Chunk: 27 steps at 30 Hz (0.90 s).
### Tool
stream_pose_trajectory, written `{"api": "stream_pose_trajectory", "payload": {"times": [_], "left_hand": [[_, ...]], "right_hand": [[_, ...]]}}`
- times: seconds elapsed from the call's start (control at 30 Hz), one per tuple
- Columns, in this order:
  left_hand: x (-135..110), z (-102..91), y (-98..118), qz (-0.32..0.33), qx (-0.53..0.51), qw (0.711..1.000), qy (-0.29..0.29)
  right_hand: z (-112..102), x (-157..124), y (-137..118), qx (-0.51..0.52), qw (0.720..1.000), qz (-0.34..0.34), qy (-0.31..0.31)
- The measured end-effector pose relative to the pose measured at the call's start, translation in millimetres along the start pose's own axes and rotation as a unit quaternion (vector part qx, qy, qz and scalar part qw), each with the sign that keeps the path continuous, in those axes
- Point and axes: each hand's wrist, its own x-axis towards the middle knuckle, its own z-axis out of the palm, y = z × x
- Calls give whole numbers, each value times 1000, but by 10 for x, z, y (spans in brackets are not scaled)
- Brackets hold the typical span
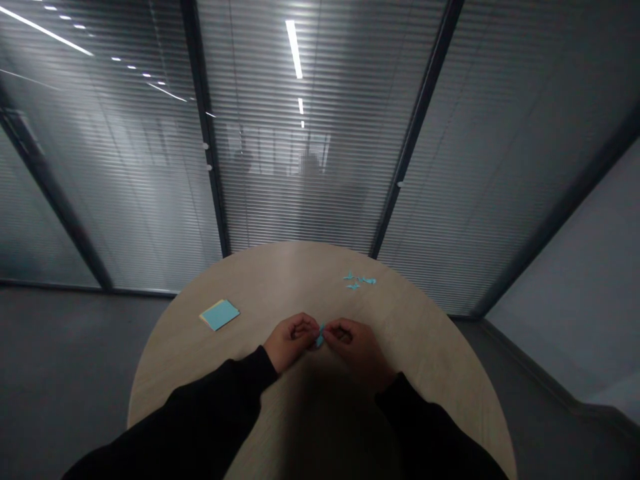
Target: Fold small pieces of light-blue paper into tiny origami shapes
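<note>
A small piece of folded light-blue paper [320, 339] is held between my two hands, low over the middle of the table. My left hand [294, 340] pinches its left side with thumb and fingertips. On the other side, the thumb and forefinger of my right hand [357, 347] close on the paper near its top. Fingers cover part of it, so its full shape is hidden. Beyond my right hand lie several small folded blue paper figures [353, 287], perhaps cranes. A stack of square paper sheets [221, 315], blue on top with a yellow edge showing, rests to the left.
The round wooden table [280, 273] has its far edge close to a glass partition with blinds [305, 200]. Dark frame posts divide the glass. A pale wall [575, 300] stands at the right, and grey floor [65, 360] shows on both sides.
</note>
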Motion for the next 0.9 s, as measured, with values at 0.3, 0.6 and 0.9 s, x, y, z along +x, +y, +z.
{"api": "stream_pose_trajectory", "payload": {"times": [0.3,0.6,0.9], "left_hand": [[6,-35,9,-33,2,999,-24],[19,-39,3,-63,-54,996,25],[6,-34,-17,-106,-131,986,16]], "right_hand": [[-13,-17,-31,-14,1000,-16,24],[-40,1,-47,7,1000,-5,29],[-29,-7,-53,46,999,10,18]]}}
